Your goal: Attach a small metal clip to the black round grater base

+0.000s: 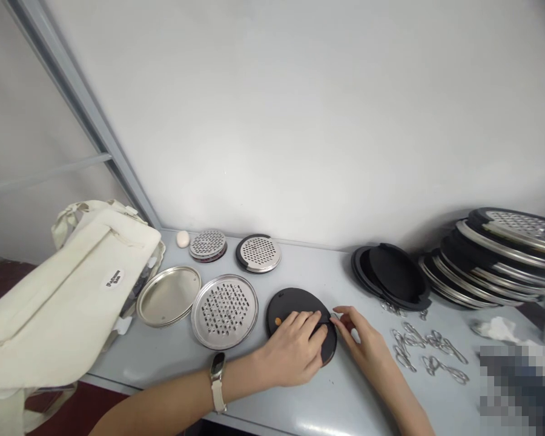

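Note:
A round black grater base (287, 298) lies on the table in front of me. My left hand (297, 348) rests over it, fingers bent and holding it down. At its right edge, my right hand (363, 336) pinches a thin metal piece between thumb and index finger; the fingers hide most of it, and it looks like a wire clip. Several loose wire clips (409, 336) lie to the right of that hand. Left of the base is a round metal grater plate (224, 312), holes showing, beside plain metal discs (170, 295).
Black bases (393, 275) and a tall stack of graters (495, 260) stand at the right. Behind are a black-rimmed grater (260, 253), small grater plates (208, 244) and an egg-like object (182, 238). A cream bag (72, 290) covers the left end; crumpled white paper (502, 329) lies right.

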### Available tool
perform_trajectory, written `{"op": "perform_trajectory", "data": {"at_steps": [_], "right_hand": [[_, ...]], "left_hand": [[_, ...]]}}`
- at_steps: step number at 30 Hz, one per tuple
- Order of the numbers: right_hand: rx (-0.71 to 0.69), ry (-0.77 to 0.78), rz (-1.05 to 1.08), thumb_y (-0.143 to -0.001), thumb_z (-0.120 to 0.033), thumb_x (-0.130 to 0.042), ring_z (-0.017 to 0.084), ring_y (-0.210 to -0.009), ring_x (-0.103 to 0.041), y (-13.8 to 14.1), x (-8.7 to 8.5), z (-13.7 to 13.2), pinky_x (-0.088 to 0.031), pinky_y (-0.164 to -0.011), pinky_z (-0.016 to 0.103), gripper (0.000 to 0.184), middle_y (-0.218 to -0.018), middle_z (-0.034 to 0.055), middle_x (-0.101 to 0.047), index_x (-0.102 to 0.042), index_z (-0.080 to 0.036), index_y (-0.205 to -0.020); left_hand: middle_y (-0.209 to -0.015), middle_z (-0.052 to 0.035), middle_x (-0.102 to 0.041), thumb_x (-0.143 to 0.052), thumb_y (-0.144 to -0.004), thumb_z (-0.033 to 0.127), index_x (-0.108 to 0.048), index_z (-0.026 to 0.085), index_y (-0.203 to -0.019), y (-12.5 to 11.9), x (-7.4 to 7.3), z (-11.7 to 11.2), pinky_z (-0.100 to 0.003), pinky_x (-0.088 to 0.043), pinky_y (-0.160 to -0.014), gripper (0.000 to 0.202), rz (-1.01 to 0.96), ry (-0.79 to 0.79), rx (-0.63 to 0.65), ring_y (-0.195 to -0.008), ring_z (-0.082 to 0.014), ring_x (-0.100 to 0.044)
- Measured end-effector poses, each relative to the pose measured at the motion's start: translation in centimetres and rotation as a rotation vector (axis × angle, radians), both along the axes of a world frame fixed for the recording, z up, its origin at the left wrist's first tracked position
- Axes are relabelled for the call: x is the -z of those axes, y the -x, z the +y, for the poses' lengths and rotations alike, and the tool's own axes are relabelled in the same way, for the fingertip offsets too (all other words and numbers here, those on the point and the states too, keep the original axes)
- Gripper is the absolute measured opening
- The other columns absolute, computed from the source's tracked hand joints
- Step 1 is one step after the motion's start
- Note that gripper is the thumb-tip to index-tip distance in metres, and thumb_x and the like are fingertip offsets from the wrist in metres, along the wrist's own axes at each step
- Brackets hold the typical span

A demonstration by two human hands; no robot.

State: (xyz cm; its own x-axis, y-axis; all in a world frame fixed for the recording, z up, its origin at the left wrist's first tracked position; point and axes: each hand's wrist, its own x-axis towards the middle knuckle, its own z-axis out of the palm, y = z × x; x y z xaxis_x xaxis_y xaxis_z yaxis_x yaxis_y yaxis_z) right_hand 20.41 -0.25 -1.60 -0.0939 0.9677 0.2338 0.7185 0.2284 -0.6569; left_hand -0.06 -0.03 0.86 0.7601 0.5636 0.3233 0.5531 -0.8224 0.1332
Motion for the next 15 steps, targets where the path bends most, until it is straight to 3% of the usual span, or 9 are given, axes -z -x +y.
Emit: {"op": "perform_trajectory", "data": {"at_steps": [7,15], "right_hand": [[-0.059,-0.061,0.027,-0.093,-0.033,-0.042,0.019,-0.082,-0.064,-0.2,0.3,0.1,-0.052,-0.075,0.031,0.018,-0.087,0.0055,-0.063,-0.056,-0.022,-0.098],[-0.094,-0.032,0.038,-0.095,-0.030,-0.038,0.021,-0.082,-0.063,0.1,-1.0,-0.1,-0.052,-0.076,0.033,0.023,-0.087,0.0074,-0.063,-0.058,-0.021,-0.092]], "left_hand": [[-0.136,-0.0162,-0.046,-0.043,-0.091,0.025,-0.048,0.009,-0.127,0.0,0.0,0.1,-0.040,-0.039,-0.098,0.039,-0.005,0.020,0.003,-0.117,-0.0285,-0.047],[-0.134,-0.0168,-0.048,-0.042,-0.091,0.025,-0.048,0.009,-0.126,-0.1,-0.2,0.0,-0.040,-0.039,-0.097,0.039,-0.019,0.021,0.004,-0.117,-0.0284,-0.048]]}}
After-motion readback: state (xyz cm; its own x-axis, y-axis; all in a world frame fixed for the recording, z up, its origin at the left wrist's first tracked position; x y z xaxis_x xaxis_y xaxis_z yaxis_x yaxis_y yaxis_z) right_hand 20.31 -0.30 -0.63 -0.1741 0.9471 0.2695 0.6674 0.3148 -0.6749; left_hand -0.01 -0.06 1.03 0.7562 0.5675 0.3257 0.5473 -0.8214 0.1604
